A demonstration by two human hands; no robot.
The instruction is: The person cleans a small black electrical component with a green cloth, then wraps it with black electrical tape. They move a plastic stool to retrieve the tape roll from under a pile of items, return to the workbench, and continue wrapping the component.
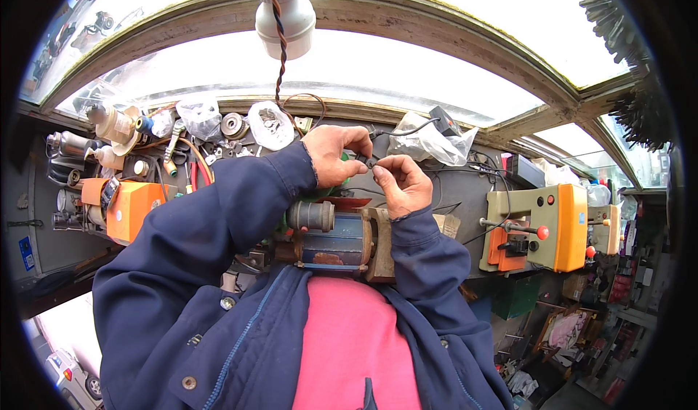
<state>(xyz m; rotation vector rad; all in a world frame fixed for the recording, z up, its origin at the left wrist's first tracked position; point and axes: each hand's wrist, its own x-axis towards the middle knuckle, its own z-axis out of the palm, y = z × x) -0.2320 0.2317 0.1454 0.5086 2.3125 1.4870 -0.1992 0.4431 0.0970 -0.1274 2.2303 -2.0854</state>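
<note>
My left hand (338, 155) and my right hand (400, 185) meet above the bench's middle, both with bent, pinching fingers around a small dark piece (371, 162), perhaps a key or cable fitting; its exact kind is hard to make out. Just below them lies a blue bench machine (327, 243) with a grey cylindrical housing (309, 216) on it. A green object behind my left hand is mostly hidden. A black cord with a plug (438, 121) rests on a clear plastic bag (429, 148) to the back right.
An orange machine (134, 210) stands left among tools and bottles. Small bags (270, 126) and metal parts line the window side. A beige-and-yellow machine (538, 228) with red-knobbed lever stands right. A white fitting (285, 25) with twisted wire hangs overhead.
</note>
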